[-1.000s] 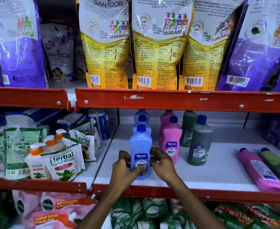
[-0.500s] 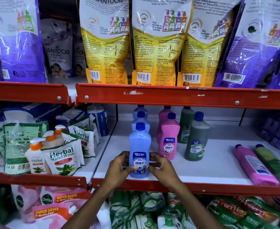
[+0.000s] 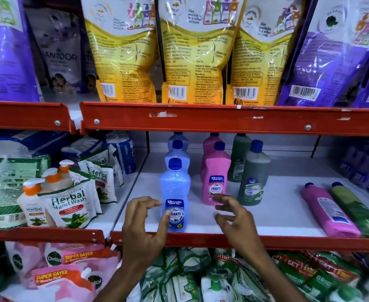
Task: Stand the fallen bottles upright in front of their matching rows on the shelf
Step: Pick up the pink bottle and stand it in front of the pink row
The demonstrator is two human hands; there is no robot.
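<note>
A blue bottle (image 3: 175,192) stands upright at the front of the blue row on the white shelf (image 3: 277,216). My left hand (image 3: 145,221) is spread open just left of it, thumb tip near its label. My right hand (image 3: 236,219) is open to its right, apart from it. A pink bottle (image 3: 216,177) and a dark green bottle (image 3: 253,177) stand upright heading their rows. At the right of the shelf a pink bottle (image 3: 327,210) and a green bottle (image 3: 358,210) lie on their sides, side by side.
Red shelf rails (image 3: 222,118) run above and below the shelf opening. Herbal hand-wash pumps and pouches (image 3: 65,203) fill the left bay. Large yellow and purple refill pouches (image 3: 192,53) stand on the upper shelf. More packets sit on the shelf below.
Both hands held the blue bottle at the shelf front before; now they have let go and spread open, the right hand drawn off to the right. The camera moved closer.
</note>
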